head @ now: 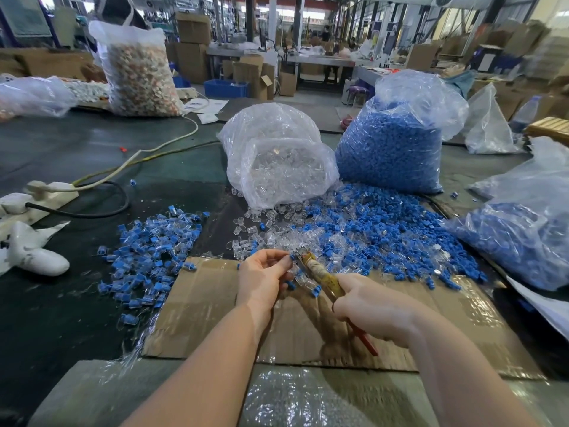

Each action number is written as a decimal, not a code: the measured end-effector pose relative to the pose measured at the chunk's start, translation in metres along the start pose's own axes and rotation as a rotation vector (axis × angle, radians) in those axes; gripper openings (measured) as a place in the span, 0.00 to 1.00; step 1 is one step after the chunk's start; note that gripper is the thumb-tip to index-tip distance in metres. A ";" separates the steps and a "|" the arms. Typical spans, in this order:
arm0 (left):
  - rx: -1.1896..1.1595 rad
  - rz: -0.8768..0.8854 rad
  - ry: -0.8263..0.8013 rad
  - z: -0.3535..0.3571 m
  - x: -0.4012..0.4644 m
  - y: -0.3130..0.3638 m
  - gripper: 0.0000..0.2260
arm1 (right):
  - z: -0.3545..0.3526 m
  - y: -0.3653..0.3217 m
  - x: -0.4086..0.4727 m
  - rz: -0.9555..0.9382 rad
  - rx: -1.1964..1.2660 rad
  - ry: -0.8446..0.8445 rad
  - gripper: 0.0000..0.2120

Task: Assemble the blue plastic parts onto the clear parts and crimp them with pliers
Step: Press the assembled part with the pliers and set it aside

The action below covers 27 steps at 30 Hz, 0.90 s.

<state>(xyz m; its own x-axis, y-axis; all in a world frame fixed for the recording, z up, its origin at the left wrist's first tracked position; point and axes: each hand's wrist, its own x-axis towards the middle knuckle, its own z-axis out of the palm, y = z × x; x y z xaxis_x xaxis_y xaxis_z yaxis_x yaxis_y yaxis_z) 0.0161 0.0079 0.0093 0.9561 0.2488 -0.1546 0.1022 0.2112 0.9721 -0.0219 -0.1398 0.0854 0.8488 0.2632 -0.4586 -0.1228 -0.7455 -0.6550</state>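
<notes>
Gripping the pliers (320,277) by their handles, the right hand (369,306) has its fingers curled tight around them, a red handle end sticking out below the palm toward the near side. The tool's nose points up and left, meeting the left hand (264,278) just above the cardboard (385,340). That left hand has its fingers bent in, pinching a small blue-and-clear part (292,257) at the fingertips, right at the tip of the pliers (whether the nose has actually closed on the part is too small to tell).

Just beyond both hands, a loose heap of blue parts (385,229) mixed with clear parts (264,223) spreads over the surface (77,155) and onto the far edge of the cardboard. To the left of the hands lies a separate pile of joined pieces (147,251), blue fitted into clear. Farther off stand two bags: a clear bag (277,161) of clear parts, tipped toward the heap, and to its right a blue bag (394,143) full of blue parts. A third bag (523,235) of blue parts lies at the right edge. A power strip (40,195) with cables sits at the far left.
</notes>
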 end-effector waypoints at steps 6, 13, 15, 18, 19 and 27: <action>0.018 0.009 -0.008 -0.002 0.001 -0.002 0.04 | 0.001 -0.001 -0.002 -0.003 0.003 0.012 0.07; 0.052 0.024 -0.022 -0.004 0.003 -0.005 0.06 | 0.004 -0.002 0.001 -0.058 -0.059 0.005 0.08; 0.048 0.028 -0.019 -0.004 0.004 -0.006 0.06 | 0.006 0.000 0.004 -0.086 -0.158 0.050 0.08; 0.047 0.031 -0.018 -0.004 0.003 -0.007 0.06 | 0.011 0.006 0.011 -0.083 -0.265 0.113 0.17; 0.045 0.032 -0.018 -0.004 0.003 -0.006 0.06 | 0.013 0.007 0.013 -0.073 -0.280 0.123 0.15; -0.026 0.036 -0.003 -0.005 0.001 -0.004 0.04 | 0.020 0.014 0.006 -0.159 0.189 0.171 0.07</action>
<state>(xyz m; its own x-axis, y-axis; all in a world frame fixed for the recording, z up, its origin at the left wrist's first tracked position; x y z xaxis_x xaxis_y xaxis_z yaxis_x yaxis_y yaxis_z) 0.0151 0.0124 0.0039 0.9600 0.2535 -0.1190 0.0605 0.2271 0.9720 -0.0285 -0.1365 0.0615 0.9375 0.2486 -0.2436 -0.0609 -0.5719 -0.8181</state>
